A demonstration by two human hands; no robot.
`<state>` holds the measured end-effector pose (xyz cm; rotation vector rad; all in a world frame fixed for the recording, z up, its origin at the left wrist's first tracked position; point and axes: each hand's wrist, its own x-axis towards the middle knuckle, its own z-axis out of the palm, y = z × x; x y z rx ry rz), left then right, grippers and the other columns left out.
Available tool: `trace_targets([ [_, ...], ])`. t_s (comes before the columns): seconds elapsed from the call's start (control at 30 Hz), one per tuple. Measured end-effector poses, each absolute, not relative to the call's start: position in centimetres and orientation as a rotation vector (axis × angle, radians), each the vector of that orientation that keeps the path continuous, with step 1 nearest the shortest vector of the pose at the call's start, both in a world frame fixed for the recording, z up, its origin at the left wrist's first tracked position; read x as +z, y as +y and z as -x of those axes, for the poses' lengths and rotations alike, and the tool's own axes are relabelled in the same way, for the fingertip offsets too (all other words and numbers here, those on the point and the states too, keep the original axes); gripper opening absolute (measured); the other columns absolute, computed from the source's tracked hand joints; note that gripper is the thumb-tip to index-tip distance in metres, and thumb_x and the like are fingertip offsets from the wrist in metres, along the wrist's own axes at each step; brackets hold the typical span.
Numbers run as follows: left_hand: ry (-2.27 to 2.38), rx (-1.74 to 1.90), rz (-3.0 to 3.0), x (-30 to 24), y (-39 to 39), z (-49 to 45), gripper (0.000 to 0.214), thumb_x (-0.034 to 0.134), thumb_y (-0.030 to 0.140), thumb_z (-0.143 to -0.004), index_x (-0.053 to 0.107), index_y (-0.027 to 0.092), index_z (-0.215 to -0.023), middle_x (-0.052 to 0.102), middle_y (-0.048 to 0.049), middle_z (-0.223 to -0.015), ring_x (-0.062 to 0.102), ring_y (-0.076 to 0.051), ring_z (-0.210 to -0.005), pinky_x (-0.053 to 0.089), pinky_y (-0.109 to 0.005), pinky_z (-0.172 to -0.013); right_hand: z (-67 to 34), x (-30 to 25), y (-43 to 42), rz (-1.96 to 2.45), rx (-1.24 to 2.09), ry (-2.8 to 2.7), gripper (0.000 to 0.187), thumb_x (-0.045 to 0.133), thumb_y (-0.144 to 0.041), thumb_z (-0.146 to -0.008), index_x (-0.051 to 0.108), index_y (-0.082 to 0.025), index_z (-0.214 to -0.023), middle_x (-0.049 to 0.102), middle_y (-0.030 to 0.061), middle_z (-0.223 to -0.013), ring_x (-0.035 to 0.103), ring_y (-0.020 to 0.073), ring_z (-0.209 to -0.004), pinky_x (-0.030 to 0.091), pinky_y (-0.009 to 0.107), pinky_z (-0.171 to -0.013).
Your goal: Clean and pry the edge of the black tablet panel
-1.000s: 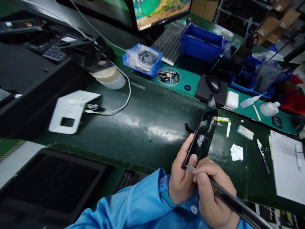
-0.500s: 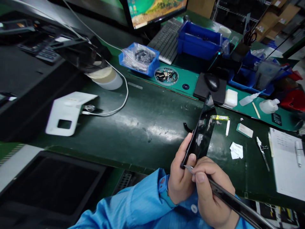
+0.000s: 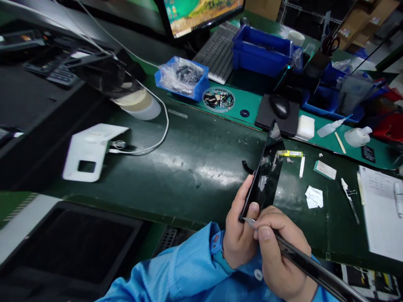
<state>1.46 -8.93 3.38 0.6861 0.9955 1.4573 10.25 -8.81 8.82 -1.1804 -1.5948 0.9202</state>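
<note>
My left hand (image 3: 238, 235) grips the lower end of a black phone (image 3: 267, 174), which tilts up and away over the dark green bench. The phone's glossy face reflects light. My right hand (image 3: 278, 256) is closed around a long dark tool (image 3: 310, 268). The tool's thin metal tip touches the phone's bottom corner, next to my left thumb. Both sleeves are light blue.
A white holder (image 3: 90, 151) with a white cable lies at left. Behind are a blue bin of bagged parts (image 3: 182, 77), a round dish of small parts (image 3: 218, 99), a keyboard (image 3: 218, 52), a mouse (image 3: 279, 105) and paper (image 3: 379, 214) at right. A black tray (image 3: 72, 247) sits near left.
My hands, the phone and the tool keep the same pose. Only the view has drifted slightly.
</note>
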Motion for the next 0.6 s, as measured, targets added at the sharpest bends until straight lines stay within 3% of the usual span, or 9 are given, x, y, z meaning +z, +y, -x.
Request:
trace_targets([
  [0.6, 1.009, 1.402, -0.549, 3.71, -9.38, -1.95, 0.054, 0.056, 0.041, -0.108, 0.052, 0.021, -0.158, 0.070, -0.0110, -0.146, 0.073, -0.029, -0.125, 0.065, -0.038, -0.104, -10.19, 8.86, -8.65, 1.203, 0.944, -1.568, 0.016, 0.053, -0.012, -0.100, 0.064, -0.022, -0.095, 0.067, -0.0019, -0.078, 0.064, 0.0131, -0.069, 0.054, 0.027, -0.065],
])
